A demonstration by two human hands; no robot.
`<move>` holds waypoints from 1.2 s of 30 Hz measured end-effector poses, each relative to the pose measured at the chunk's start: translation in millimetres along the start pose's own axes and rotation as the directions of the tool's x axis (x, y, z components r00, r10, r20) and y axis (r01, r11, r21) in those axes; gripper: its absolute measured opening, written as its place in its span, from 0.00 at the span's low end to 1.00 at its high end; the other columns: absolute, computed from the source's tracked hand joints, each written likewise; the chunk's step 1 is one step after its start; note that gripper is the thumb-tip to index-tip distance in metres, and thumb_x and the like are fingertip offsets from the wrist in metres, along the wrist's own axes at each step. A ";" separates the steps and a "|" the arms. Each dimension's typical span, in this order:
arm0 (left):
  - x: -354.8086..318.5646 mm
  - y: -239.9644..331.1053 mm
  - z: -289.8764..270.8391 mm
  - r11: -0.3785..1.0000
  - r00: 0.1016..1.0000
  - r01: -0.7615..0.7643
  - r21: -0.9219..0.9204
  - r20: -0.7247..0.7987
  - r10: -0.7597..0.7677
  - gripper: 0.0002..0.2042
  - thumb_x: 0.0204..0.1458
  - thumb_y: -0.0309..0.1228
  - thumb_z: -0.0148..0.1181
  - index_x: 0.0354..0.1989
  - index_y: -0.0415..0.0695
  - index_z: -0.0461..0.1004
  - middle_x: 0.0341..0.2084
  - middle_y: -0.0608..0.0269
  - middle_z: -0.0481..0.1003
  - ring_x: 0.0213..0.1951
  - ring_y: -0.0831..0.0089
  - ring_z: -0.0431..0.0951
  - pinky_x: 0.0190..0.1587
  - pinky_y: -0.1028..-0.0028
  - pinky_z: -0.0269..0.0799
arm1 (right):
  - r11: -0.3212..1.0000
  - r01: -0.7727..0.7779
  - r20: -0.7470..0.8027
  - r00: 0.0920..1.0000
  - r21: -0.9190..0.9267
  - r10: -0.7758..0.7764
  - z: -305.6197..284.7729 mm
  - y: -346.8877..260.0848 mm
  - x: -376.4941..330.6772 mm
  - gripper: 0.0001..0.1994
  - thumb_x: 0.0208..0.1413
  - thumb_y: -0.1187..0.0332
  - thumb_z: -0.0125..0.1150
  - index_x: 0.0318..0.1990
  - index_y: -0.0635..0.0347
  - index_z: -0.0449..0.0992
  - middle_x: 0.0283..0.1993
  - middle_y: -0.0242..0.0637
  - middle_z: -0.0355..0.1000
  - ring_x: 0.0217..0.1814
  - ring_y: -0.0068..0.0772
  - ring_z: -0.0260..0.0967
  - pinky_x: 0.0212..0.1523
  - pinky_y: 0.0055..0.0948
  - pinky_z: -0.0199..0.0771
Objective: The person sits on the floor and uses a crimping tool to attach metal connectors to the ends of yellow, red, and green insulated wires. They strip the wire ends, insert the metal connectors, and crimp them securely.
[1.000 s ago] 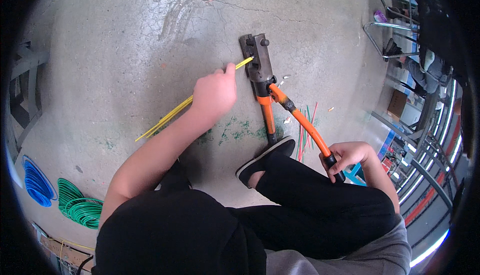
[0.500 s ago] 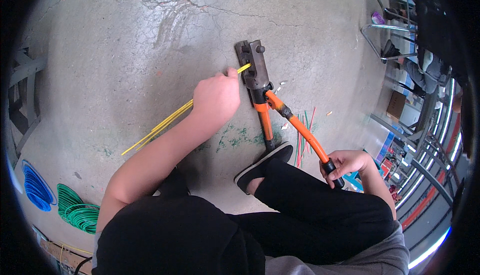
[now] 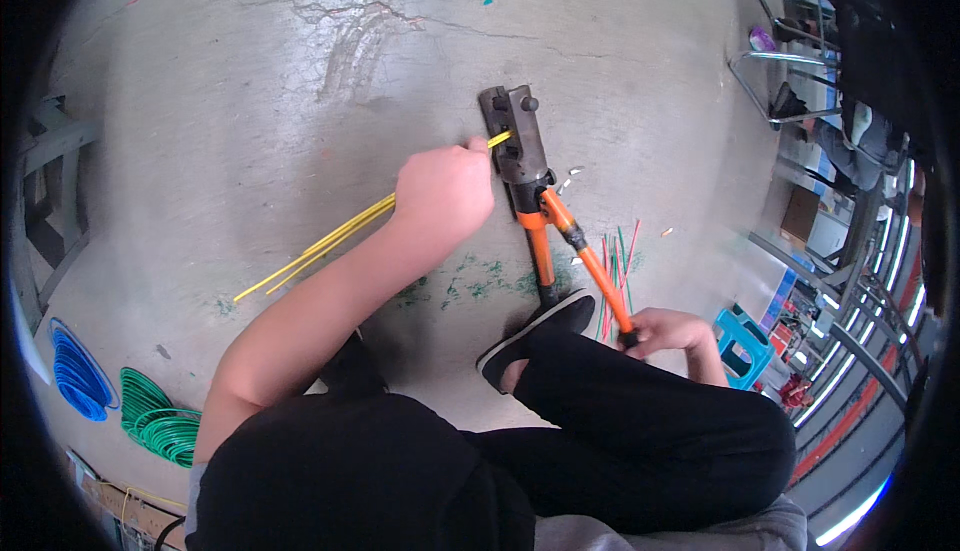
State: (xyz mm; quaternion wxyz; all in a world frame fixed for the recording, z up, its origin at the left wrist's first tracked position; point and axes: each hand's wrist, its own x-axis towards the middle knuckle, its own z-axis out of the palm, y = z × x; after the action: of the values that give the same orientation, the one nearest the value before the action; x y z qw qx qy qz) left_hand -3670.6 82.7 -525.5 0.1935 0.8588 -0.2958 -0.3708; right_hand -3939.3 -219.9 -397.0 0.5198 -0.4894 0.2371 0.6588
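Note:
A hydraulic crimping tool (image 3: 527, 156) with a grey steel head and orange handles lies on the concrete floor before me. My left hand (image 3: 447, 191) is closed around a few yellow wires (image 3: 325, 244). Their front ends reach into the opening of the tool's head, and the long tails trail back to the left. My right hand (image 3: 668, 332) grips the black end of the tool's movable handle (image 3: 606, 286). The other handle (image 3: 540, 256) runs down to my black shoe (image 3: 535, 336), which appears to rest against its end.
Loose red and green wires (image 3: 617, 271) lie right of the tool, by small silvery pieces (image 3: 573, 173). Blue (image 3: 78, 376) and green wire coils (image 3: 160, 419) sit at the lower left. A teal stool (image 3: 742, 346), metal chair (image 3: 780, 57) and another person's leg (image 3: 840, 151) are at the right.
My right hand has swung the movable handle inward, toward the fixed handle. The left hand still holds the yellow wires at the tool's head. More of the teal stool shows.

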 end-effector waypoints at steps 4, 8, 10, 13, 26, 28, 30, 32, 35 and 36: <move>-0.1 1.7 -0.3 0.999 0.999 -0.039 -0.010 -0.031 0.039 0.16 0.56 0.28 0.50 0.50 0.36 0.75 0.27 0.46 0.82 0.32 0.48 0.84 0.35 0.51 0.80 | 0.995 0.095 -0.032 0.995 0.019 -0.094 -1.0 51.2 2.5 0.12 0.61 0.70 0.68 0.49 0.65 0.79 0.40 0.28 0.76 0.45 0.21 0.69 0.49 0.28 0.73; 0.7 2.6 -1.7 0.999 0.999 -0.040 -0.009 -0.034 0.039 0.16 0.55 0.27 0.50 0.50 0.36 0.75 0.27 0.46 0.82 0.31 0.48 0.84 0.36 0.51 0.80 | 0.987 0.122 -0.355 0.932 0.102 -0.078 35.0 33.5 48.0 0.11 0.62 0.71 0.64 0.50 0.66 0.79 0.40 0.28 0.76 0.45 0.24 0.69 0.50 0.30 0.73; -0.7 1.3 -4.6 0.999 0.998 -0.047 -0.017 -0.036 0.047 0.15 0.55 0.27 0.50 0.49 0.36 0.75 0.27 0.46 0.82 0.31 0.48 0.84 0.36 0.51 0.80 | 0.996 0.066 -0.165 0.985 0.064 -0.055 13.6 21.3 15.8 0.13 0.59 0.69 0.68 0.49 0.63 0.79 0.39 0.26 0.75 0.44 0.21 0.69 0.48 0.27 0.72; -2.3 -2.2 -1.5 0.999 0.997 -0.046 0.000 -0.055 0.046 0.15 0.55 0.27 0.50 0.48 0.36 0.75 0.26 0.45 0.81 0.31 0.47 0.84 0.35 0.51 0.79 | 0.899 0.157 0.043 0.981 0.408 -0.191 -1.5 42.1 -2.2 0.07 0.56 0.68 0.68 0.36 0.59 0.75 0.32 0.22 0.68 0.38 0.19 0.63 0.41 0.27 0.68; 3.6 -0.9 1.7 0.995 0.989 -0.103 0.010 -0.102 0.103 0.13 0.58 0.31 0.51 0.46 0.37 0.76 0.24 0.46 0.80 0.29 0.46 0.83 0.33 0.49 0.77 | 0.980 -0.131 -0.045 0.991 -0.151 0.126 0.4 34.3 35.0 0.06 0.59 0.74 0.59 0.33 0.57 0.68 0.32 0.21 0.59 0.37 0.20 0.55 0.39 0.27 0.64; 3.2 0.4 3.0 0.996 0.991 -0.083 0.013 -0.104 0.084 0.13 0.59 0.31 0.50 0.45 0.37 0.75 0.24 0.46 0.80 0.29 0.46 0.83 0.33 0.49 0.77 | 0.965 -0.100 -0.122 0.990 -0.242 0.072 1.3 46.0 52.5 0.07 0.60 0.73 0.56 0.31 0.57 0.64 0.32 0.21 0.57 0.37 0.20 0.52 0.38 0.27 0.61; 5.1 0.9 3.2 0.998 0.991 -0.070 0.009 -0.111 0.070 0.12 0.59 0.32 0.50 0.44 0.38 0.75 0.24 0.46 0.80 0.29 0.46 0.83 0.33 0.49 0.77 | 0.956 -0.101 -0.089 0.993 -0.275 0.079 -8.4 38.7 51.2 0.08 0.59 0.74 0.56 0.31 0.56 0.63 0.31 0.21 0.56 0.36 0.20 0.51 0.37 0.27 0.60; 2.4 -1.6 1.6 0.997 0.991 -0.077 0.011 -0.107 0.078 0.12 0.59 0.32 0.51 0.44 0.38 0.75 0.24 0.47 0.80 0.29 0.46 0.83 0.33 0.49 0.77 | 1.000 -0.015 0.183 0.983 0.013 0.013 -24.5 49.5 31.0 0.07 0.56 0.74 0.64 0.41 0.61 0.76 0.35 0.23 0.68 0.43 0.18 0.63 0.46 0.25 0.68; 2.2 -0.7 -2.7 0.996 0.991 -0.086 0.029 -0.096 0.088 0.12 0.59 0.32 0.50 0.43 0.38 0.75 0.24 0.47 0.80 0.28 0.46 0.83 0.33 0.49 0.77 | 0.976 -0.023 0.174 0.985 0.217 -0.016 -14.0 51.6 28.0 0.07 0.56 0.71 0.67 0.36 0.59 0.73 0.31 0.23 0.63 0.37 0.19 0.60 0.40 0.27 0.65; 5.9 4.8 -2.3 0.994 0.990 -0.107 0.019 -0.089 0.108 0.11 0.59 0.32 0.50 0.43 0.38 0.75 0.24 0.46 0.80 0.28 0.45 0.82 0.33 0.49 0.77 | 0.996 -0.072 0.069 0.995 0.048 0.068 -12.1 89.8 34.1 0.07 0.57 0.72 0.66 0.37 0.58 0.73 0.32 0.24 0.64 0.38 0.19 0.60 0.41 0.28 0.66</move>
State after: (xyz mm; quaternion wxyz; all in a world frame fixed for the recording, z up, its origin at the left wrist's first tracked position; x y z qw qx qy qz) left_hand -3667.3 75.5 -524.5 0.2202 0.8588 -0.3355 -0.3185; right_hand -4016.2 -245.5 -450.0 0.5163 -0.4450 0.2531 0.6865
